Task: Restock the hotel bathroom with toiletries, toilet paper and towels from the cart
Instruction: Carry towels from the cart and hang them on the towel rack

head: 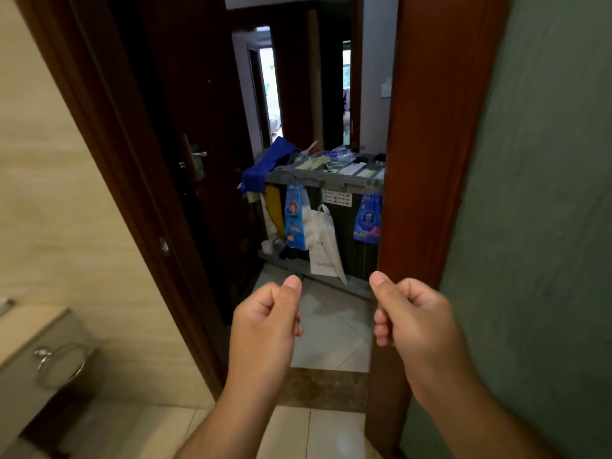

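The left hand point(265, 313) and the right hand point(410, 316) are held out low in front. Each has its fingers curled in and the thumb laid along the top, and neither holds anything. Just beyond them at 12 o'clock is the floor point(334, 339), pale glazed tile, smooth and shiny, with a duller patch that may be damp. A slip there looks to me the first risk, more so with loaded arms. At 6 o'clock a dark mottled stone threshold point(324, 387) crosses the doorway. A foot could catch on it if it stands proud, which I cannot tell.

The supplies are out at the cart point(344, 183), at 12 o'clock past the doorway and well apart from both hands. Its top is a grey hard-plastic tray heaped with flat packets and crinkled wrappers too small to name, and a careless reach could tip loose ones over the rim. A limp blue cloth point(265, 164) droops off its 10 o'clock corner and could drag away with whatever is pulled from beneath it. A glossy blue packet point(293, 220) hangs on the front with a thin white plastic bag point(323, 246) just beside it. Both are soft and could easily snag or tear.

The doorway is narrow. The reddish varnished door frame point(430, 160) at 2 o'clock and the dark door point(185, 111) at 10 o'clock, with its metal handle point(196, 156), could knock a bulky armful of towels. At 8 o'clock is a round chrome towel ring point(59, 362).
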